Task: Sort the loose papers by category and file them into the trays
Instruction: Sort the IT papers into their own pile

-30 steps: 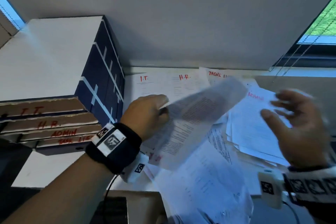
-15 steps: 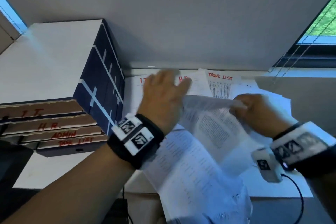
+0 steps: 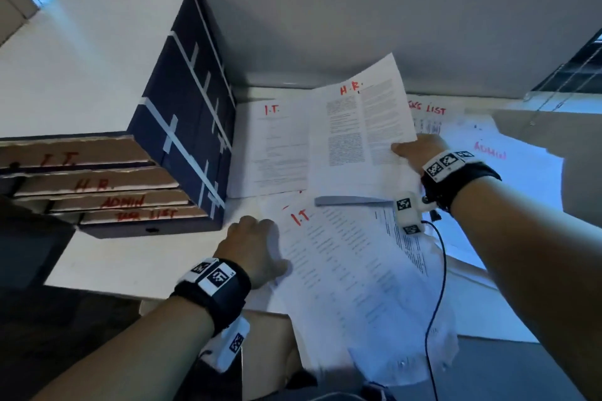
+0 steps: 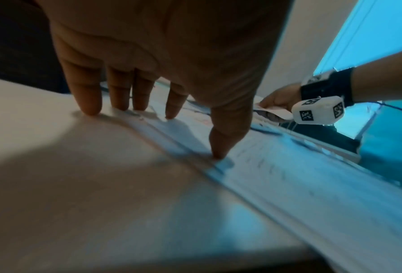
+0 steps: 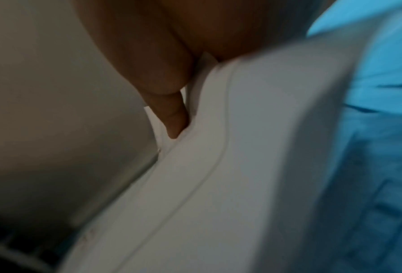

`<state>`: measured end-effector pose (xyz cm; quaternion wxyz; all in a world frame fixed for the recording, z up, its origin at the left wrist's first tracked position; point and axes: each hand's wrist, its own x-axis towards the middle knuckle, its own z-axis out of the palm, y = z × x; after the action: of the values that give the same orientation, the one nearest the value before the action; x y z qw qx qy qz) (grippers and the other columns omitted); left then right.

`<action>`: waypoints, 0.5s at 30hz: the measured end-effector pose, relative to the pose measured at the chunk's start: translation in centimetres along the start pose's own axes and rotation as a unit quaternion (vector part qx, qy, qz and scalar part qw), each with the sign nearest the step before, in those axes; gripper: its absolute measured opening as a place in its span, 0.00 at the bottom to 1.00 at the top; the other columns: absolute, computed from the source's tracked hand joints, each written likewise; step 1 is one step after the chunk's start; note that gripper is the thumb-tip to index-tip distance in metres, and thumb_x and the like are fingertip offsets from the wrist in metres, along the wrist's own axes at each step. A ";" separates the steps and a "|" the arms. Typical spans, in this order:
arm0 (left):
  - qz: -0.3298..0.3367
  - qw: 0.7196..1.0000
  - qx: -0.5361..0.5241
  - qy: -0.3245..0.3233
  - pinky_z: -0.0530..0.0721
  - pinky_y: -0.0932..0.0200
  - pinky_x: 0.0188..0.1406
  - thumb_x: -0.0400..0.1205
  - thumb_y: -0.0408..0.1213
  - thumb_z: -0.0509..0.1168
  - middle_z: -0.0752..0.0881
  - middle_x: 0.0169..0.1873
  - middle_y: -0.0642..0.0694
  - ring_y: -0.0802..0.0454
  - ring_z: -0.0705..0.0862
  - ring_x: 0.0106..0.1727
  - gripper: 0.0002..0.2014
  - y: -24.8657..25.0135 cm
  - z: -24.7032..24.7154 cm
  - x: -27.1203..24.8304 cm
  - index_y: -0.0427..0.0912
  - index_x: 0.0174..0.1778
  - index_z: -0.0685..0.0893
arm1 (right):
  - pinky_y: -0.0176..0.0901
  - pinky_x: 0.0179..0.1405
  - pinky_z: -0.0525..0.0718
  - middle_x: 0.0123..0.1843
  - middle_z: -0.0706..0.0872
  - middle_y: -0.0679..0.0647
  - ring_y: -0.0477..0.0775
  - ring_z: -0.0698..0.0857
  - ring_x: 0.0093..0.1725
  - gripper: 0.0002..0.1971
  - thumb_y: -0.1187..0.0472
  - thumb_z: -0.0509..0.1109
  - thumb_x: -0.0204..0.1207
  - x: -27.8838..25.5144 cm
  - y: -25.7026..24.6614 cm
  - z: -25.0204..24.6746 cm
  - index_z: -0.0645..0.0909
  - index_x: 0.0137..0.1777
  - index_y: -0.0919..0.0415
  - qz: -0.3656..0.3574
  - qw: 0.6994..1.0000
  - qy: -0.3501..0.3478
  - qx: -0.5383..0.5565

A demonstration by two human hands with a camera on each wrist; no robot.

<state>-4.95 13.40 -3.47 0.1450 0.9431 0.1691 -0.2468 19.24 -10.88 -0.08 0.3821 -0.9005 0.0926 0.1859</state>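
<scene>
A stack of cardboard trays (image 3: 97,185) labelled I.T., H.R., ADMIN and TASK LIST stands at the left. Loose sheets cover the white desk (image 3: 130,264). My right hand (image 3: 412,153) pinches the lower right corner of a sheet marked H.R. (image 3: 358,127), which is lifted and tilted toward the wall. In the right wrist view a fingertip (image 5: 175,127) lies against that blurred paper (image 5: 253,147). My left hand (image 3: 257,247) rests with straight fingers on the left edge of a near sheet marked I.T. (image 3: 332,264); its fingertips (image 4: 90,109) press down.
Another I.T. sheet (image 3: 270,146) lies flat beside the trays. A TASK LIST sheet (image 3: 430,111) and an ADMIN sheet (image 3: 488,156) lie at the back right. A dark blue box (image 3: 192,114) sits above the trays. A blue cable (image 3: 438,286) hangs from my right wrist.
My right hand has raised the H.R. sheet toward the back wall. My left hand has left that sheet and come down to the front left onto the I.T. sheet.
</scene>
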 end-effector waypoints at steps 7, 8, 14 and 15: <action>-0.050 0.997 0.053 0.002 0.76 0.40 0.59 0.60 0.67 0.76 0.71 0.66 0.46 0.40 0.71 0.69 0.44 -0.1 0.2 1.8 0.54 0.68 0.67 | 0.51 0.62 0.82 0.69 0.79 0.58 0.60 0.81 0.63 0.30 0.52 0.74 0.76 -0.9 1.0 0.9 0.69 0.75 0.59 -0.054 0.982 0.095 -0.154; -0.051 0.997 0.057 0.001 0.76 0.39 0.60 0.59 0.67 0.77 0.72 0.66 0.46 0.40 0.71 0.70 0.46 0.0 0.0 2.0 0.53 0.69 0.67 | 0.54 0.65 0.80 0.70 0.77 0.58 0.60 0.81 0.65 0.30 0.50 0.74 0.76 -1.9 1.3 0.8 0.69 0.75 0.56 -0.086 0.977 0.123 -0.154; -0.055 0.998 0.008 0.016 0.75 0.38 0.69 0.62 0.63 0.80 0.74 0.71 0.48 0.42 0.72 0.74 0.49 0.0 -0.3 2.5 0.56 0.78 0.66 | 0.51 0.63 0.82 0.65 0.84 0.56 0.59 0.83 0.62 0.32 0.36 0.73 0.71 -10.6 7.6 3.4 0.76 0.69 0.54 -0.109 0.931 -0.084 -0.338; -0.051 0.998 -0.013 0.035 0.76 0.39 0.69 0.66 0.60 0.80 0.76 0.69 0.49 0.43 0.73 0.73 0.44 -0.2 -0.2 2.5 0.56 0.76 0.68 | 0.53 0.63 0.82 0.67 0.82 0.55 0.59 0.82 0.64 0.37 0.32 0.73 0.68 -11.7 8.7 4.2 0.73 0.72 0.53 -0.101 0.920 -0.101 -0.366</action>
<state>-2.89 14.24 -4.64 0.1385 0.9392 0.2252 -0.2190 4.78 -13.60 -3.68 0.0499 -0.9585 -0.1126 0.2572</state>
